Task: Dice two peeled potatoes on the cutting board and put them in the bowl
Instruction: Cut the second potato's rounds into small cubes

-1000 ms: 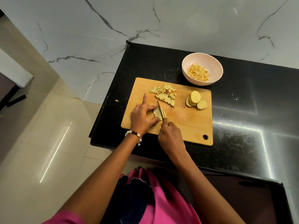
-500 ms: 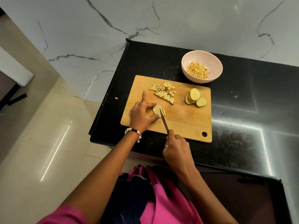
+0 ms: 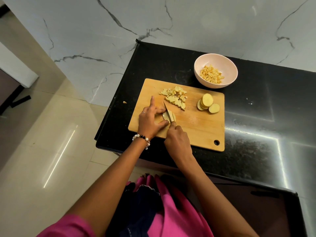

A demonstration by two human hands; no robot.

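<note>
Knife point(image 3: 167, 111) now forward over slice point(image 3: 173, 116)

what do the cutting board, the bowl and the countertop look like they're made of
Cutting board: wood, likely bamboo, matte; pale tan with faint lengthwise grain strips.
Bowl: smooth pale pink, soft sheen; plastic or glazed ceramic, cannot tell which.
Countertop: polished black stone, probably granite; speckled and mirroring strip lights.
</note>
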